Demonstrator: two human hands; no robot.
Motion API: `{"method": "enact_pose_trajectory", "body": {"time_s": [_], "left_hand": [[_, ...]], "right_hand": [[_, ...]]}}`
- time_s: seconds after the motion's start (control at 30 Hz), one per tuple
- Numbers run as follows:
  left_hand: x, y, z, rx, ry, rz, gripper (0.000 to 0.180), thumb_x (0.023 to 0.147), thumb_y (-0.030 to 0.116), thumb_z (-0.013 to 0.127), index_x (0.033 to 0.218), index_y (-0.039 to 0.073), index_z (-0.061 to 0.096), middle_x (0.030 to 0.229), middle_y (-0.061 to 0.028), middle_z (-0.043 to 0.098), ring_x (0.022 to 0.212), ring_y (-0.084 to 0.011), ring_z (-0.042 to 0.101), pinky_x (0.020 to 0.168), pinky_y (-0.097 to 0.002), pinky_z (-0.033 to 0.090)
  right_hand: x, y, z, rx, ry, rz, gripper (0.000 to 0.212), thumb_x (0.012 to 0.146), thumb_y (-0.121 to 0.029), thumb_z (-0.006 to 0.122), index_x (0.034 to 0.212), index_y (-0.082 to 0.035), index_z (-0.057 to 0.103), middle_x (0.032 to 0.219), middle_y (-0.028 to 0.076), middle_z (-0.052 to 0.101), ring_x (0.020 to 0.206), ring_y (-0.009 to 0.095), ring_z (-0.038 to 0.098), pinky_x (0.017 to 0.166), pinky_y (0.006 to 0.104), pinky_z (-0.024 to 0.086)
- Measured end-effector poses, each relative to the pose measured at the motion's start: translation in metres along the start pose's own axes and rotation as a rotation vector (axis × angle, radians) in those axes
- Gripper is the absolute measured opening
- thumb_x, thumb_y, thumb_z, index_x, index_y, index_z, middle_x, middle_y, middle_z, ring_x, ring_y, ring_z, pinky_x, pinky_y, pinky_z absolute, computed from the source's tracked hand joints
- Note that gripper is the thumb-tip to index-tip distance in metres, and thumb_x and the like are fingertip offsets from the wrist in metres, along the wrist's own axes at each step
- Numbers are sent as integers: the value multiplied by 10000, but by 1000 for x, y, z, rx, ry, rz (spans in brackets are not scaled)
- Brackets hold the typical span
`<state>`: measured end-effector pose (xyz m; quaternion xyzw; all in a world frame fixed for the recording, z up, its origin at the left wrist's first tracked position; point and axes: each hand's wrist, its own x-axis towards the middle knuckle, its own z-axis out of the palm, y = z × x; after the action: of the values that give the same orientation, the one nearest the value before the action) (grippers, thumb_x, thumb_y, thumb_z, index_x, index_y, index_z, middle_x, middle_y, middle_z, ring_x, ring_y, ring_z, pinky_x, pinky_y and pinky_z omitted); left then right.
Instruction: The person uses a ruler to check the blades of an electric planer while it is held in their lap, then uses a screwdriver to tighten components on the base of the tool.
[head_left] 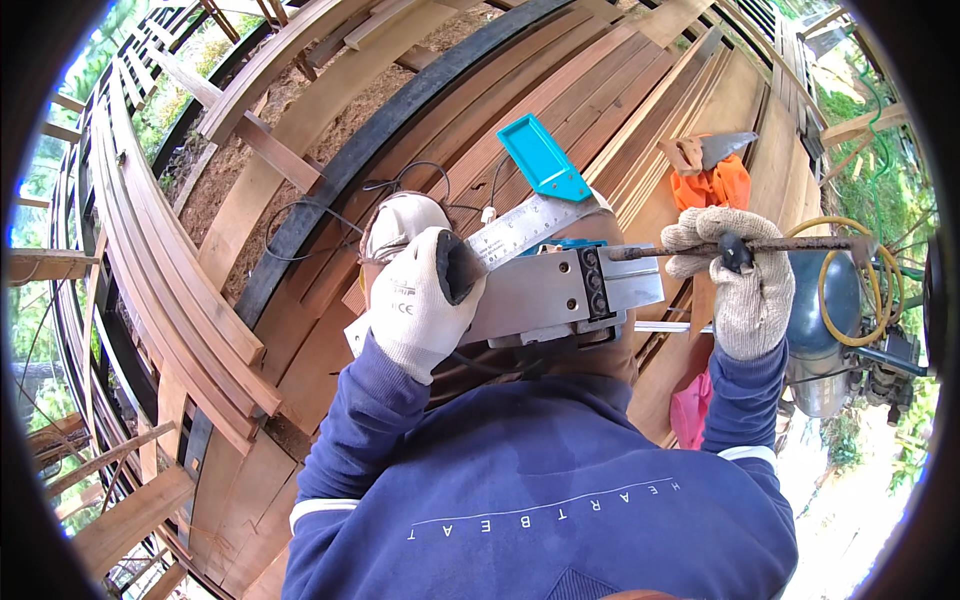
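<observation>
An electric hand planer (525, 297) lies across my lap with its metal sole facing up. Dark bolts line the black cutter block (594, 283) near its right end. My left hand (420, 300), in a white glove with a dark palm, grips the planer's left part; its fingertips are partly hidden. In my gloved right hand (735, 285) is a thin rusty metal rod (800, 244), held level. The rod's left tip reaches the cutter block; whether it touches a bolt I cannot tell. A try square with a teal handle (545, 160) and a steel ruled blade rests just beyond the planer.
Long wooden boards (560, 90) cover the deck ahead. A handsaw (715, 150) lies by an orange cloth (708, 187) at right. Beyond my right hand stand a blue tank (820, 300) and a coiled yellow hose (828, 283). A black cable (400, 180) crosses the boards; pink cloth (690, 408) lies near my right forearm.
</observation>
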<state>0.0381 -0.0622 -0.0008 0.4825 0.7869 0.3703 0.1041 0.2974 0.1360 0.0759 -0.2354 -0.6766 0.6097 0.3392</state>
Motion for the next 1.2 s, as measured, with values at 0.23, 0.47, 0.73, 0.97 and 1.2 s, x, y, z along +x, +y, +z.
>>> {"method": "enact_pose_trajectory", "body": {"time_s": [0.23,0.47,0.73,0.97,1.2], "left_hand": [[1,2,0,-7,8,3,316,782,139,803,1039,50,642,892,-151,695,834,-342,699,758,-403,560],[1,2,1,-1,15,10,347,780,149,813,1066,55,641,906,-153,699,840,-346,700,764,-403,562],[1,1,2,10,2,-7,350,783,155,813,1070,51,641,919,-153,703,852,-341,706,774,-403,567],[1,-3,4,-7,-8,0,324,800,186,799,1033,60,612,921,-139,647,857,-344,670,775,-414,540],[2,0,2,-14,0,0,338,776,119,800,1068,45,644,920,-149,703,851,-327,707,779,-390,566]], "right_hand": [[11,5,8,189,-74,28,585,1067,-431,436,1327,72,582,1120,296,708,894,353,754,702,309,590],[14,7,12,18,-20,10,600,1069,-445,417,1319,72,589,1101,288,715,907,370,752,710,345,619],[17,11,15,-59,3,-70,442,1030,-331,571,1277,33,614,1044,254,736,920,338,760,761,374,642],[24,6,15,-80,-52,-71,499,974,-343,688,1303,24,610,1051,237,743,925,301,760,770,347,635],[22,10,18,-152,-33,-103,327,1049,-180,563,1298,22,626,1045,184,752,895,240,743,755,319,610]]}}
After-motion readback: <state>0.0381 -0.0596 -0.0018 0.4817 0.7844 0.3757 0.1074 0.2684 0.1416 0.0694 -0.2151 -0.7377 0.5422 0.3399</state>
